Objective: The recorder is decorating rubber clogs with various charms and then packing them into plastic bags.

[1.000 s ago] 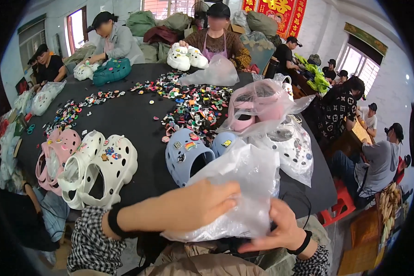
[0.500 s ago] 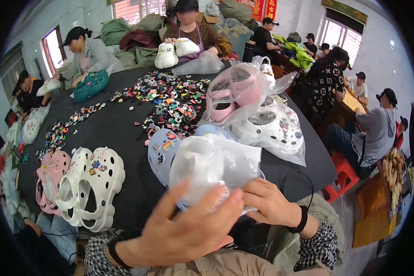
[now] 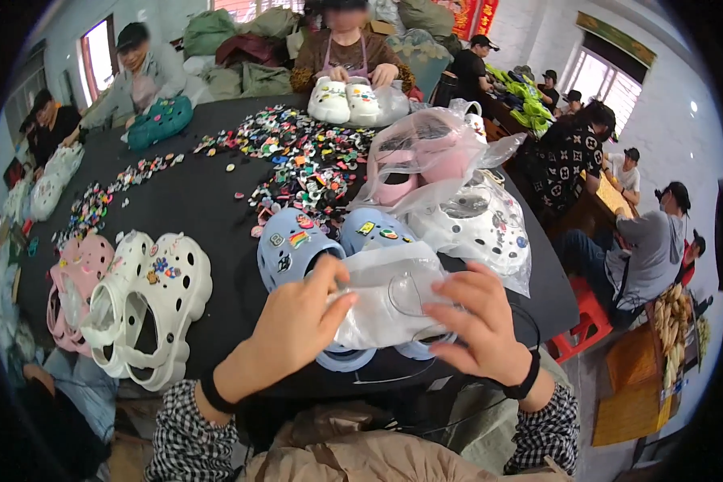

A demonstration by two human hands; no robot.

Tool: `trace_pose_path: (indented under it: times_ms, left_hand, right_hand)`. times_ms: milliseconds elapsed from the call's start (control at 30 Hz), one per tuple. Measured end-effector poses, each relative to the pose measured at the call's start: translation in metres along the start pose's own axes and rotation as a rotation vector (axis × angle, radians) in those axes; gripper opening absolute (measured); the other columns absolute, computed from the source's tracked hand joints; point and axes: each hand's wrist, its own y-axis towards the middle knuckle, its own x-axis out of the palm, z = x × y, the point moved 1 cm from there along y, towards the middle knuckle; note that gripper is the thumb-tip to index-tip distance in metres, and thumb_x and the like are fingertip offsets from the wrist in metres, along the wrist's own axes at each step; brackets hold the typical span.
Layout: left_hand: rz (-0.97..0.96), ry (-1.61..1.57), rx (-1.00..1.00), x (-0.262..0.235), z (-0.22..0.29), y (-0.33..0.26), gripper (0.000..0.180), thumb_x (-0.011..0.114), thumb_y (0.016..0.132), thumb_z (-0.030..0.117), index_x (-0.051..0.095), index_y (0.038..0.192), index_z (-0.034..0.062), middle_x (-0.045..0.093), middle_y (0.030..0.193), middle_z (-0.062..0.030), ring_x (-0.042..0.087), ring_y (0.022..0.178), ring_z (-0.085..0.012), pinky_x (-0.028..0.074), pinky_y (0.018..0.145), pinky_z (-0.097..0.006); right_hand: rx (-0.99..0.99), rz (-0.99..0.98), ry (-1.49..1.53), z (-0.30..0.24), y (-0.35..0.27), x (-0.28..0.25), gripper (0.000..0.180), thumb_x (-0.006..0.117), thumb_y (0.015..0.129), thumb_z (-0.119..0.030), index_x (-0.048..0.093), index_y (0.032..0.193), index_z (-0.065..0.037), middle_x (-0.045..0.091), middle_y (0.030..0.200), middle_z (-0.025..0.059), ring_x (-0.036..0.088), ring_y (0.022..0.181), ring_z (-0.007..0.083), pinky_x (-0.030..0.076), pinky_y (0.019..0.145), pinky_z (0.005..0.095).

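A translucent plastic bag point(image 3: 386, 309) lies loosely folded between my hands, over the back halves of a pair of blue clogs. My left hand point(image 3: 289, 325) pinches the bag's left edge between thumb and fingers. At the bag's right side my right hand point(image 3: 486, 325) has its fingers apart, the tips at or just over the plastic. The left blue clog point(image 3: 285, 257) and the right blue clog point(image 3: 369, 230) point away from me, with colourful charms on their toes. Their heels show below the bag.
White clogs point(image 3: 181, 281) and pink clogs point(image 3: 76, 269) stand at the left. Bagged pink clogs point(image 3: 442, 157) and a bagged white pair point(image 3: 482, 233) lie at the right. Loose charms point(image 3: 305, 177) cover the table's middle. Across sits a person point(image 3: 345, 56) with white clogs point(image 3: 345, 100).
The bag, bunched and raised before, is now flatter and lower. My left hand has shifted left, and my right fingers have spread. The person opposite has lowered the white clogs to the table.
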Motion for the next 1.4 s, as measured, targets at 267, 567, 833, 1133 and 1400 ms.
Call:
trace_pose_path:
  times_ms: [267, 567, 833, 1133, 1400]
  left_hand:
    - [-0.150, -0.343, -0.116, -0.013, -0.028, 0.018, 0.016, 0.064, 0.093, 0.008, 0.054, 0.100, -0.0023, 0.066, 0.090, -0.0133, 0.065, 0.087, -0.0179, 0.050, 0.080, -0.033]
    - [0.166, -0.071, 0.272, 0.001, -0.013, -0.014, 0.023, 0.072, 0.089, 0.021, 0.069, 0.102, 0.0022, 0.063, 0.112, -0.0149, 0.063, 0.098, -0.0340, 0.052, 0.085, -0.040]
    - [0.276, 0.332, 0.297, 0.002, 0.004, -0.068, 0.067, 0.078, 0.075, 0.026, 0.056, 0.130, -0.0050, 0.054, 0.137, -0.0187, 0.057, 0.108, -0.0314, 0.048, 0.091, -0.043]
    - [0.227, 0.443, 0.255, 0.033, -0.023, -0.095, 0.050, 0.076, 0.075, 0.022, 0.065, 0.120, 0.0044, 0.056, 0.128, -0.0074, 0.054, 0.095, -0.0232, 0.046, 0.080, -0.035]
    - [0.292, 0.372, 0.245, 0.042, -0.033, -0.095, 0.039, 0.058, 0.088, 0.020, 0.062, 0.126, 0.0081, 0.051, 0.136, -0.0073, 0.049, 0.097, -0.0220, 0.046, 0.082, -0.029]
  right_hand:
    - [0.418, -0.220, 0.604, 0.040, 0.002, 0.027, 0.082, 0.075, 0.072, 0.009, 0.045, 0.146, -0.008, 0.046, 0.148, 0.0200, 0.050, 0.134, 0.0319, 0.040, 0.111, 0.0407]
    - [0.481, -0.278, 0.897, 0.045, 0.032, 0.009, 0.033, 0.055, 0.100, -0.002, 0.055, 0.133, 0.000, 0.060, 0.133, 0.0111, 0.055, 0.125, 0.0222, 0.042, 0.107, 0.0344]
    - [0.515, -0.158, 0.605, 0.039, 0.103, -0.035, 0.033, 0.058, 0.101, -0.009, 0.055, 0.132, 0.002, 0.067, 0.113, 0.0075, 0.061, 0.102, 0.0107, 0.047, 0.090, 0.0260]
    - [-0.115, -0.441, -0.108, -0.002, 0.126, 0.078, 0.034, 0.066, 0.082, -0.006, 0.053, 0.114, -0.008, 0.056, 0.095, 0.0137, 0.065, 0.078, 0.0336, 0.054, 0.060, 0.0423]
    - [-0.210, -0.631, -0.074, -0.015, 0.115, 0.078, 0.028, 0.065, 0.081, -0.010, 0.065, 0.109, -0.006, 0.063, 0.106, 0.0098, 0.068, 0.085, 0.0261, 0.056, 0.067, 0.0356]
